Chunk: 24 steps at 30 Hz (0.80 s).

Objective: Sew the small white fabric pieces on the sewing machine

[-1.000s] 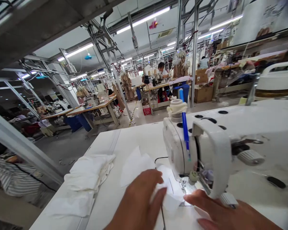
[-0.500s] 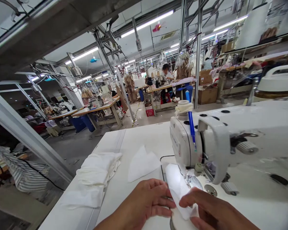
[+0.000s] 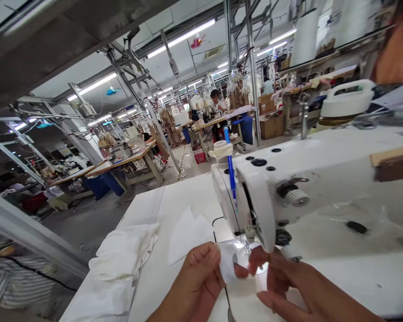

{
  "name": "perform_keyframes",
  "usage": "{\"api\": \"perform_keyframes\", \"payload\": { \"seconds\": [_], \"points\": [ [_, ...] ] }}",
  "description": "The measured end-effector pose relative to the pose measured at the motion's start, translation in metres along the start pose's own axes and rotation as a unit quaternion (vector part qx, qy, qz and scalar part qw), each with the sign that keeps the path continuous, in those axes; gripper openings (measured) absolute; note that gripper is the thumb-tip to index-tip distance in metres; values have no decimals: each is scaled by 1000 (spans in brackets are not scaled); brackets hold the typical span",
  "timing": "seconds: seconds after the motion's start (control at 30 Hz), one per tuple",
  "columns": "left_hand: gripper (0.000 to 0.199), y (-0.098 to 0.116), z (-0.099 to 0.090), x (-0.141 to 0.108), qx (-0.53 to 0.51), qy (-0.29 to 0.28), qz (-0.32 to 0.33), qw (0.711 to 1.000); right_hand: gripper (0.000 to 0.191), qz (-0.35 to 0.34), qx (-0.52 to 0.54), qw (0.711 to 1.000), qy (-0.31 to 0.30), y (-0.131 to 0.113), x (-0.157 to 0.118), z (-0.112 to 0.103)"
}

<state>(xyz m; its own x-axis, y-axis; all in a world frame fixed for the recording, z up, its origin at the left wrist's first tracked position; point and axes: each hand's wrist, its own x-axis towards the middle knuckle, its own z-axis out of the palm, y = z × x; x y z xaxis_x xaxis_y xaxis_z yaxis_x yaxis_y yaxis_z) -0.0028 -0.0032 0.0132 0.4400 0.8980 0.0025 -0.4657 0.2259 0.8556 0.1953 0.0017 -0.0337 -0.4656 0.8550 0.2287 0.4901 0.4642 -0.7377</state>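
White cloth, thin and limp: a small piece (image 3: 229, 268) is pinched btwn both hands right in front of the needle (image 3: 246, 243), lit bright by the machine lamp. Left hand (image 3: 196, 279) has thumb and curled fingers clamped on the piece's left edge; right hand (image 3: 289, 286) pinches the right side w/ thumb and forefinger, other fingers spread loose over the bed. Machine (image 3: 305, 179) is glossy white enamel, rounded head, black round plugs on top, ribbed knob on the face, a blue pen (image 3: 231, 176) stuck upright beside a cream thread cone. Table (image 3: 184, 197) is smooth, matt white. On it, just left of the hands, one flat pointed panel (image 3: 188, 232); further left a soft rumpled stack (image 3: 121, 259) of same cloth, edges layered. Background: wood-top benches, steel frames, tube lights, a person seated far off.
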Motion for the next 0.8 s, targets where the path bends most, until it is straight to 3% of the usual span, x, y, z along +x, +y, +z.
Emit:
{"api": "perform_keyframes", "payload": {
  "seconds": [0.2,0.33,0.43,0.57,0.8],
  "points": [
    [11,-5,-11,5,-20,-34,-6,999,39,-46,-37,998,-17,-12,12,-6],
    [15,-1,-9,8,-6,0,9,1000,32,-94,-30,995,30,-10,13,-1],
    [10,0,-2,8,-28,42,5,999,30,-69,22,997,31,-9,14,3],
    [22,-4,2,9,-51,35,-4,998,21,-18,48,999,12,-11,18,4],
    [21,-5,-7,9,-59,60,-18,996,13,-25,76,997,-2,-15,15,-3]
  ]
}}
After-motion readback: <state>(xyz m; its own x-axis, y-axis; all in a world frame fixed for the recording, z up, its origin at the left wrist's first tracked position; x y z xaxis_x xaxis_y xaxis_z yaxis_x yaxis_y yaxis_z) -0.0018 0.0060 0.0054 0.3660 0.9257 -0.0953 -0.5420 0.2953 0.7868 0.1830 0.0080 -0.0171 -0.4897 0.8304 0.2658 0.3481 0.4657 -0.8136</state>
